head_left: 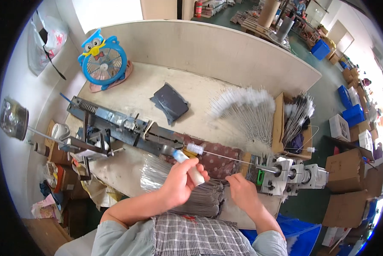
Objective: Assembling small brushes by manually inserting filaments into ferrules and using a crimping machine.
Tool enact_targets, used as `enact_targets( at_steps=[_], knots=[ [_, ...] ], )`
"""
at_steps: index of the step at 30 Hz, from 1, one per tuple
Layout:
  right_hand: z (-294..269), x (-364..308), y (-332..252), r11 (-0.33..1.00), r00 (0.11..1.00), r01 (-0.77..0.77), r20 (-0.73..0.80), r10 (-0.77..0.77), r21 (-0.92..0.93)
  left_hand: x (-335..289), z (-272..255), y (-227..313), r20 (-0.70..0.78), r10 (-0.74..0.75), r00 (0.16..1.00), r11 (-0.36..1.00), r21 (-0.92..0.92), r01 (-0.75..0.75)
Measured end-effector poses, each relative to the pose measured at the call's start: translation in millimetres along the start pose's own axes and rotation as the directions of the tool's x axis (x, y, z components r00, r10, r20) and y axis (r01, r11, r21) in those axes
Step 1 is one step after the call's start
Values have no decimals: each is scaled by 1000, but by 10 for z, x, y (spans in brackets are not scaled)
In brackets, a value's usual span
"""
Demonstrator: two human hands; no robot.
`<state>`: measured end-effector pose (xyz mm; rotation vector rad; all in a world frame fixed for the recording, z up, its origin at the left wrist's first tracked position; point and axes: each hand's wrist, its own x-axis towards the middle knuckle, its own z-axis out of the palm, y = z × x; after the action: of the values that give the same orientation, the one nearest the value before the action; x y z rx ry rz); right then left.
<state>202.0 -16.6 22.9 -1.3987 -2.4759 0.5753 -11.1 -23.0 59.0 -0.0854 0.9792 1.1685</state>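
Observation:
My left hand (181, 181) is closed around a white cylinder with a blue end (195, 175), perhaps a small bottle or a handle. Just beyond its blue end, a white-bristled wire brush (195, 148) sits on a thin metal rod that runs right to a metal machine head (281, 175). My right hand (244, 192) is closed, fingertips together beside the brown dotted cloth (223, 160); what they hold, if anything, I cannot make out. Under and between my hands lie bundles of thin grey wires (200, 198). A long metal fixture (123, 126) stretches left from the brush.
Finished-looking white brushes (245, 104) fan out at the back right, beside a cardboard box (278, 123) of more brushes. A dark flat piece (171, 102) lies mid-table. A blue cartoon fan (103, 64) stands back left. A low partition (217, 47) bounds the far edge.

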Motion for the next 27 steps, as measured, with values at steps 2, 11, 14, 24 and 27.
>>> enact_targets(
  at_steps=[2, 11, 14, 24, 27],
  knots=[
    [-51, -45, -92, 997, 997, 65, 52, -63, -42, -271, -49, 395, 387, -247, 888, 809, -422, 409],
    [-760, 105, -109, 967, 989, 38, -126, -72, -251, -341, -594, 592, 317, 97, 944, 995, 2, -103],
    [-1040, 133, 146, 952, 902, -25, -418, -110, -304, -254, -664, 381, 176, -122, 977, 992, -15, 127],
    [-799, 377, 146, 982, 926, -104, -345, 152, 155, 552, 369, -381, 805, 239, 544, -107, 578, -809],
    [-711, 405, 289, 999, 917, -8, -398, 26, 48, 839, 455, -456, 851, 213, 479, -391, 524, -757]
  ],
)
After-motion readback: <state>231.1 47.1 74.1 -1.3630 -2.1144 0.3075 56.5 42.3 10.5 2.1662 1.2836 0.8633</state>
